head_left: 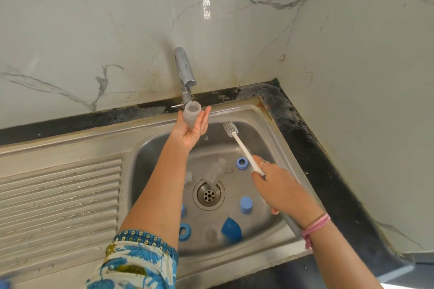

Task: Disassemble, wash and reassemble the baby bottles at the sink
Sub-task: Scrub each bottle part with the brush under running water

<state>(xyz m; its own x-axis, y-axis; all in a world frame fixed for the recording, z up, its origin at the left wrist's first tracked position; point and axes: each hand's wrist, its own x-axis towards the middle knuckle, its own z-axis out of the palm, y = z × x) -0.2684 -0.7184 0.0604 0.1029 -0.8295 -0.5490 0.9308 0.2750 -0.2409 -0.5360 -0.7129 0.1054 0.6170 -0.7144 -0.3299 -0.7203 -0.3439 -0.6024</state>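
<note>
My left hand (193,128) holds a clear baby bottle (191,114) mouth-up right under the tap spout (186,73). My right hand (279,186) grips the white handle of a bottle brush (231,128), whose grey bristle head points up to the right of the bottle, apart from it. Down in the steel sink (263,124) lie another clear bottle (216,171) beside the drain (209,195), blue collar rings (242,163) (184,232), a blue cap (246,205), a dark blue dome cap (231,229) and a clear teat (210,234).
A ribbed steel drainboard (58,204) extends left of the basin. Dark stained counter (317,148) runs behind and to the right. Marble-patterned walls meet in the corner at the right rear.
</note>
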